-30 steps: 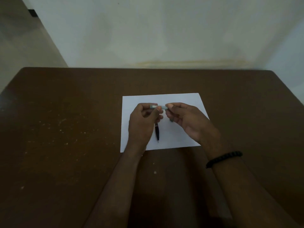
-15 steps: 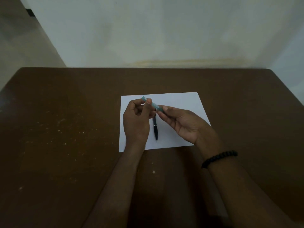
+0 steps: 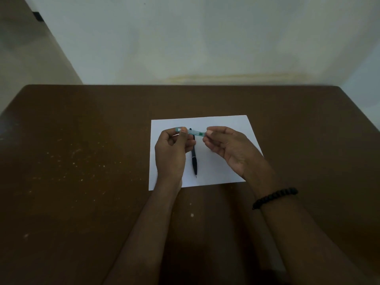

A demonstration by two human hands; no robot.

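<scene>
1 small teal tube (image 3: 194,132) hangs level just above the white paper (image 3: 224,122), held at both ends. The left grip (image 3: 172,151) pinches its left end between thumb and fingers; the right grip (image 3: 227,148) pinches its right end. In this dim light it may be a pen part. 1 black pen (image 3: 194,159) lies on the paper beneath it, tip toward the person, on the brown table (image 3: 82,171)
</scene>
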